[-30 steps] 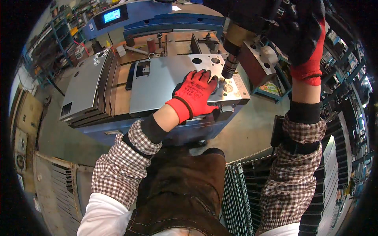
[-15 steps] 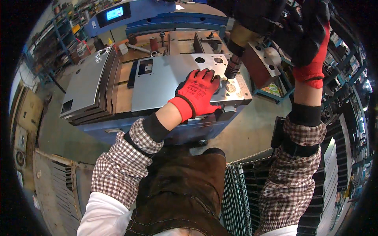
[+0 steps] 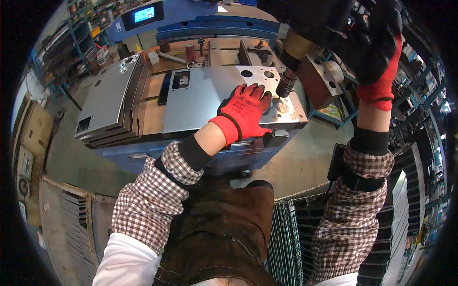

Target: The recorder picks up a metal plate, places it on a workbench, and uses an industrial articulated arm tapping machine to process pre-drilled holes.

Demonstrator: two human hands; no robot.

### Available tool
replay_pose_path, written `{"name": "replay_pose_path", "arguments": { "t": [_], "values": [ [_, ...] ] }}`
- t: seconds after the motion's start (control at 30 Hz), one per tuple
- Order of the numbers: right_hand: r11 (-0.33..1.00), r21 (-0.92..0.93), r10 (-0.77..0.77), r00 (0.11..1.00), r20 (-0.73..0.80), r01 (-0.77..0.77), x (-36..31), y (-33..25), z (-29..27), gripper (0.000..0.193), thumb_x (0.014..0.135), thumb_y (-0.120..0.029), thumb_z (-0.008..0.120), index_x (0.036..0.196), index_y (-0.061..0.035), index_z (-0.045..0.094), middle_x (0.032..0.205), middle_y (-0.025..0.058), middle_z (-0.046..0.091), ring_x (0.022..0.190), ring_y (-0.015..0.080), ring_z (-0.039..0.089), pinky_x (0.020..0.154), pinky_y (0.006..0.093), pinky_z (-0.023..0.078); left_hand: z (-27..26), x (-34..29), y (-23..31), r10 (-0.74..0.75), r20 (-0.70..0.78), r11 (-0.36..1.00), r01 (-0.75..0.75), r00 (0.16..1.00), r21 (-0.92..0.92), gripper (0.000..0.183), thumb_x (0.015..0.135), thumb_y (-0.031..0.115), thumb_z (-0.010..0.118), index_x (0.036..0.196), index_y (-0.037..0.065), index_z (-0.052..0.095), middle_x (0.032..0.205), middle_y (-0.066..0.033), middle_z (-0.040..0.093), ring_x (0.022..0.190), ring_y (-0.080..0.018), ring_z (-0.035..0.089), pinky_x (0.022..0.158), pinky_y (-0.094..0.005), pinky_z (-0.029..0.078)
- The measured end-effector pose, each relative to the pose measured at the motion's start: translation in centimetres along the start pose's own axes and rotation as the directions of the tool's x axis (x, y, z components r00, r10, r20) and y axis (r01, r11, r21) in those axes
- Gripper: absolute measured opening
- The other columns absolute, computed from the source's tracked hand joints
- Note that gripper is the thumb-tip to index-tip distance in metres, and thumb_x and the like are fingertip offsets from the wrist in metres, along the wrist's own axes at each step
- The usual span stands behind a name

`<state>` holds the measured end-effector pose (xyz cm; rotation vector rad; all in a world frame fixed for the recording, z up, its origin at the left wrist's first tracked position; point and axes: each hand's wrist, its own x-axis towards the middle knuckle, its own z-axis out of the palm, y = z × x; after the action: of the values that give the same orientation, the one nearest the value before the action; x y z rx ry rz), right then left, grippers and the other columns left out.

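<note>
My left hand [image 3: 244,112], in a red glove with black fingertips, lies flat with fingers spread on a silvery sheet-metal panel [image 3: 195,105]. The panel has round holes and a rectangular cutout. Just right of those fingers, a drill chuck [image 3: 286,85] points down close above the panel's right end; its tip is hard to make out. My right hand [image 3: 381,52], gloved the same way, is raised beside the dark machine head [image 3: 310,19]. Its fingers look curled round a dark part there, which I cannot make out.
Left of the panel lies a stack of similar metal panels [image 3: 107,100]. Clamp bolts [image 3: 202,46] and a wrench [image 3: 171,58] rest behind. A brown block with holes [image 3: 317,83] stands right of the chuck. A lit screen [image 3: 144,15] is at the back; wire racks [image 3: 286,233] stand near my legs.
The bench, panel and chuck appear slightly farther right in the view. My left hand keeps its place on the panel, and my right hand stays raised by the machine head.
</note>
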<state>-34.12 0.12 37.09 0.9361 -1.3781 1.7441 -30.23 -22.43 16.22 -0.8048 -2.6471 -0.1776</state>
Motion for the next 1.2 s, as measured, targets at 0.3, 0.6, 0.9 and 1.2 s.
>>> {"name": "replay_pose_path", "arguments": {
  "t": [0.3,0.6,0.9,1.2],
  "values": [
    [0.998,0.038,-0.041,0.999,-0.027,0.042,-1.5,0.9,-1.9,0.036,0.106,-0.029,0.049,0.130,-0.0049,0.060,0.115,0.0054,0.068,0.104,0.0214,0.067,0.091,0.0341,0.054,-0.9,0.3,0.0,0.008,0.060,1.000,-0.008,0.998,-0.004,0.089,0.076,0.055,0.073,0.144,0.004,0.046,0.146,-0.0211,0.046,0.138,-0.0359,0.042,0.117,-0.0505,0.027],
    [0.721,-0.244,0.618,0.761,-0.196,-0.648,-18.1,16.7,-14.1,0.044,0.098,-0.022,0.060,0.138,-0.0036,0.051,0.114,0.0076,0.066,0.099,0.0188,0.063,0.082,0.0298,0.050,-0.1,1.7,0.7,0.052,-0.020,0.999,-0.052,0.998,-0.015,0.091,0.073,0.058,0.074,0.143,0.005,0.047,0.143,-0.0205,0.048,0.137,-0.0355,0.042,0.116,-0.0505,0.028],
    [0.799,-0.182,0.597,0.792,0.129,-0.572,-22.7,14.3,-6.0,0.046,0.095,-0.027,0.067,0.131,0.0009,0.062,0.133,0.0105,0.063,0.119,0.0198,0.059,0.104,0.0353,0.044,-0.2,0.0,-0.2,-0.005,0.000,1.000,0.005,1.000,-0.009,0.092,0.073,0.059,0.074,0.143,0.006,0.046,0.145,-0.0193,0.046,0.138,-0.0353,0.042,0.117,-0.0512,0.027],
    [0.663,0.064,0.744,0.666,0.054,-0.746,-23.6,16.7,-7.3,0.050,0.098,-0.031,0.060,0.135,0.0032,0.060,0.134,0.0140,0.062,0.125,0.0225,0.058,0.107,0.0362,0.043,-0.1,0.2,-0.2,-0.007,-0.022,0.998,0.006,1.000,-0.056,0.091,0.072,0.058,0.074,0.142,0.006,0.048,0.144,-0.0189,0.047,0.137,-0.0351,0.042,0.117,-0.0509,0.027]
  ]
}}
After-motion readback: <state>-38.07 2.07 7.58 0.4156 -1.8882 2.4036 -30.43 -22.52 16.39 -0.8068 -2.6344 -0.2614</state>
